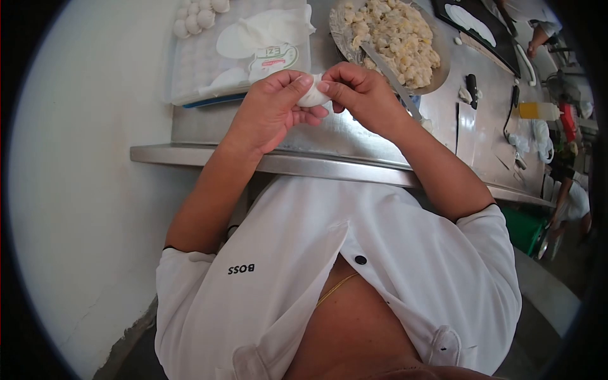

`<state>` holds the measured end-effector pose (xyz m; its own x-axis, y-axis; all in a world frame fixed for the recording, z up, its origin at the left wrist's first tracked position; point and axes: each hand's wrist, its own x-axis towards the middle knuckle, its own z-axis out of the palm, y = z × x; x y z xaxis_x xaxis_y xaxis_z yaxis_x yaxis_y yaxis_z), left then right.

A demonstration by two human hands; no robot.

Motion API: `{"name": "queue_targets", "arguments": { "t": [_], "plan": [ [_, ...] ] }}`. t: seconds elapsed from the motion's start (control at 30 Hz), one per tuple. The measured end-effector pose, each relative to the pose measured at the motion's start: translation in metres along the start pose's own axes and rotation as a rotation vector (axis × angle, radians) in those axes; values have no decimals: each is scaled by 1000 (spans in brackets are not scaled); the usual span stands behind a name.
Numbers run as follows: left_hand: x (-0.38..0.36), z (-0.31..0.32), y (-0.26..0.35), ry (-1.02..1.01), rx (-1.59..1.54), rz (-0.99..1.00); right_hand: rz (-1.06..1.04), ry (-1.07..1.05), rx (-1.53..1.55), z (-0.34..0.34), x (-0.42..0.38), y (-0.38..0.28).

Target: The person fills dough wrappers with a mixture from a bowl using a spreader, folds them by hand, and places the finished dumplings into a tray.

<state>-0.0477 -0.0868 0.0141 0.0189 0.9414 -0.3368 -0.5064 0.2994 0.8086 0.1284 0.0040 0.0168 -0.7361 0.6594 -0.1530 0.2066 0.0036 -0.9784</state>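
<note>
White dough parcel point(313, 97) pinched in left hand point(311, 96) and right hand point(328, 87), forearms point(223, 166) angled inward over steel table point(354, 136)

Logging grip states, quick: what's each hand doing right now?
Left hand: holding the white dough piece, thumb on top.
Right hand: pinching the same piece at its other side.

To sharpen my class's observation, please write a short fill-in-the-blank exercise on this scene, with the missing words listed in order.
The left hand and right hand hold the same small ____ piece.
The shirt bears the word ____.
The squeeze bottle has ____ contents.
The wall stands on the picture's ____ side.

Missing words: white; BOSS; yellow; left
</note>
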Motion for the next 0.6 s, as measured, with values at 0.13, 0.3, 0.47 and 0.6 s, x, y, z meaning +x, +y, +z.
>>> {"name": "queue_targets", "arguments": {
  "t": [0.13, 0.3, 0.47, 0.6],
  "plan": [
    [2, -3, -1, -7, -31, 27, 35, 67, -18, 0, 0, -3],
    [-2, -1, 1, 33, -104, 109, -262, 153, -207, -1, -1, -4],
    [-9, 2, 4, 88, -125, 83, -510, 145, -745, 19, 0, -17],
    [-31, -5, 25, 149, 111, 103, -370, 15, -506, 25, 10, -30]
  ]
}}
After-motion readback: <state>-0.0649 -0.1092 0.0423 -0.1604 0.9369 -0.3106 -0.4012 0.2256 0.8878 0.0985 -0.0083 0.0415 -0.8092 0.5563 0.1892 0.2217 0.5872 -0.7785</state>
